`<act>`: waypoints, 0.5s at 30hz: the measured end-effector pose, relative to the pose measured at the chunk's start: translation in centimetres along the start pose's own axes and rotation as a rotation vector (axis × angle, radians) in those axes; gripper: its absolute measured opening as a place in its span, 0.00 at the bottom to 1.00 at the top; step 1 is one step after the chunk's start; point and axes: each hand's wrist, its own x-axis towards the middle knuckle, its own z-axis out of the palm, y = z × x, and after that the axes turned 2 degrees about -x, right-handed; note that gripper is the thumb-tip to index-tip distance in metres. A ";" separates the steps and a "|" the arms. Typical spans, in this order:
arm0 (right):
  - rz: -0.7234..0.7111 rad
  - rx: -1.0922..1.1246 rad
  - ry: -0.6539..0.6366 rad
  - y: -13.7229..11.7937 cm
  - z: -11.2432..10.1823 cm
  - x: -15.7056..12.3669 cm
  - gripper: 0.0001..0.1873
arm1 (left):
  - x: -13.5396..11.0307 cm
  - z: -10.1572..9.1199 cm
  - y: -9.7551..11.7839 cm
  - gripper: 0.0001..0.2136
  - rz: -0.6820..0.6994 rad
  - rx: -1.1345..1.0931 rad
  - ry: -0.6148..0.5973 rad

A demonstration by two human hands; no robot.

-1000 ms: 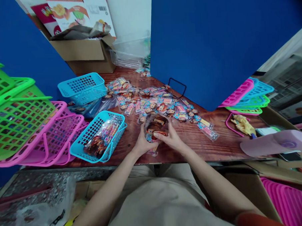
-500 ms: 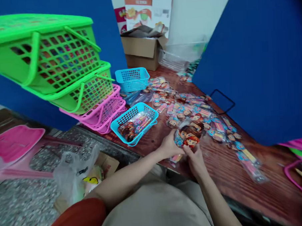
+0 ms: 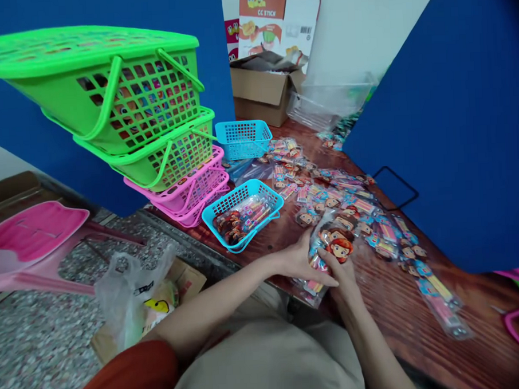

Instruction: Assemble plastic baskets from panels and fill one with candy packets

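Observation:
A small stack of clear plastic packets [image 3: 340, 249], printed with cartoon heads and holding pink and yellow sticks, is between my two hands over the table's near edge. My left hand [image 3: 297, 260] is closed around the left side of the stack, its thumb pointing right across the lower part. From the right, my right hand [image 3: 346, 278] grips the same stack, with its thumb on the front. More such packets [image 3: 386, 230] lie scattered on the table beyond and to the right. Left of my hands, a blue basket [image 3: 261, 225] holds several packets laid side by side.
Another blue basket [image 3: 243, 139] stands farther back. Filled green baskets [image 3: 152, 96] are stacked on pink ones [image 3: 195, 197] at the table's left edge. A cardboard box [image 3: 259, 97] sits behind. Blue panels [image 3: 454, 123] flank the wooden table [image 3: 402, 303]. A pink chair [image 3: 37, 230] stands left.
The packets in my hands have tilted more upright, and my left thumb now stretches across their lower part. The whole view has shifted, so the surroundings sit farther right.

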 end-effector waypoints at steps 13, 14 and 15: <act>0.044 0.211 0.017 -5.3 5.3 1.6 0.23 | -9.7 -7.6 2.5 0.16 0.209 0.656 0.765; 0.020 0.221 -0.011 -6.0 6.8 1.7 0.23 | -10.0 -8.5 2.8 0.16 0.211 0.638 0.799; 0.001 0.233 -0.046 -6.4 8.4 1.7 0.24 | -10.2 -9.4 3.1 0.17 0.199 0.609 0.849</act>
